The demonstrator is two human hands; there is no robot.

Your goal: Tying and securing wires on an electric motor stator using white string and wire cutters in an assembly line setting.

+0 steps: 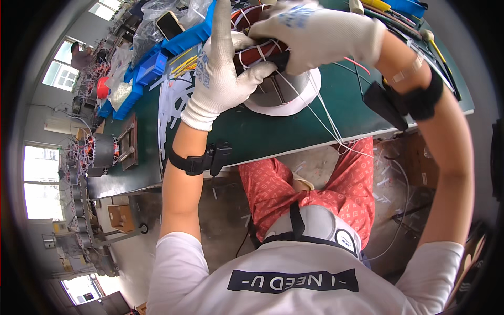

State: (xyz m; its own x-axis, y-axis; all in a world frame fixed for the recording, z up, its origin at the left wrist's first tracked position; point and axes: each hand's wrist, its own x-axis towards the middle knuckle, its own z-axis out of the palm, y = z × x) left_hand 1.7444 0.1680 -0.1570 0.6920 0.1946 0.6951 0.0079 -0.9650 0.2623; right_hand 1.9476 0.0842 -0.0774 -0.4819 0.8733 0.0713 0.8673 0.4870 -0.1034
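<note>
A ring-shaped wire coil winding (266,51), reddish brown and laced with white cord, lies at the table's far side, apparently a motor stator part. Around its near edge is a white round collar (286,108). My left hand (223,71), in a white knit glove, holds the winding's left side, thumb pressed on it and index finger stretched upward. From the right, my gloved right hand (320,34) curls its fingers over the winding beside a black piece (281,62). What its fingertips pinch is hidden. Loose white cord (326,118) trails from the winding over the table's near edge.
Blue bins (152,68), a phone (170,25) and plastic bags stand at the back left of the green table (231,134). White strips (170,107) lie left of my left arm. Tools, including a yellow-headed mallet (428,35), lie at the back right. Another wound stator (102,152) sits farther left.
</note>
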